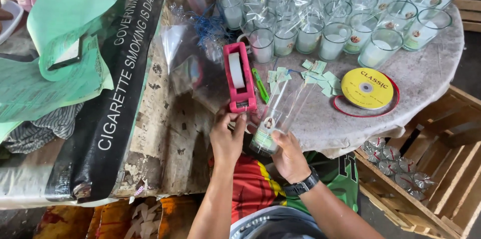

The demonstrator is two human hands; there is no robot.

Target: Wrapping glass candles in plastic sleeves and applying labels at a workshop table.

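The right hand (289, 155), a dark watch on its wrist, closes around the base of a cellophane-wrapped glass candle (273, 125) lying tilted at the table (431, 76) edge. The left hand (228, 136), just beside it, pinches at the near end of the pink tape dispenser (238, 78). Beyond the hands lie a green cutter (260, 85), paper tags (315, 76), a yellow ribbon spool (367, 88), then rows of candle glasses (334, 40).
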